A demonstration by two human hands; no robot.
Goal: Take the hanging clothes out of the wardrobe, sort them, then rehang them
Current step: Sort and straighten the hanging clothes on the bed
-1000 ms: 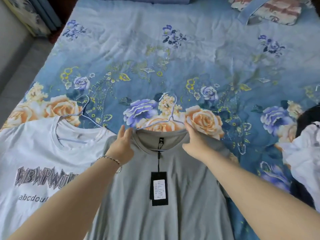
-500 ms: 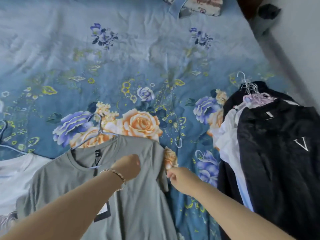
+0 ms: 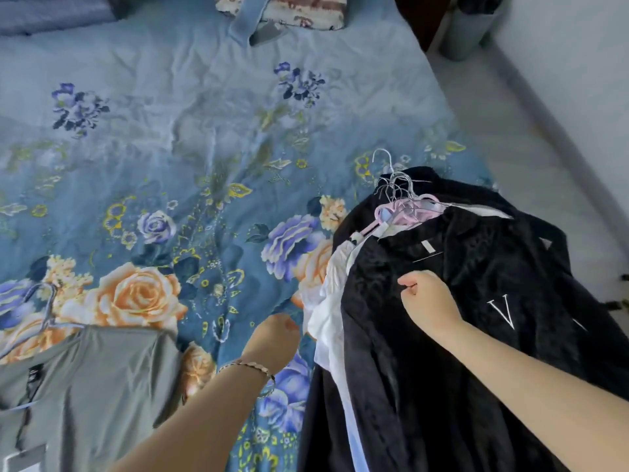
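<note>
Black fleece jacket (image 3: 476, 335) on your floral blue bedspread (image 3: 204, 131)
Your right hand (image 3: 429, 301) grips its fabric; your left hand (image 3: 272, 340) shows no readable grip

The shirt (image 3: 88, 386), lower left, is blurred and cut by two edges. The left hand (image 3: 272, 342) hides its own fingers. White clothes (image 3: 326, 318) lie mostly under the coat (image 3: 476, 267), itself cut off below.
</note>
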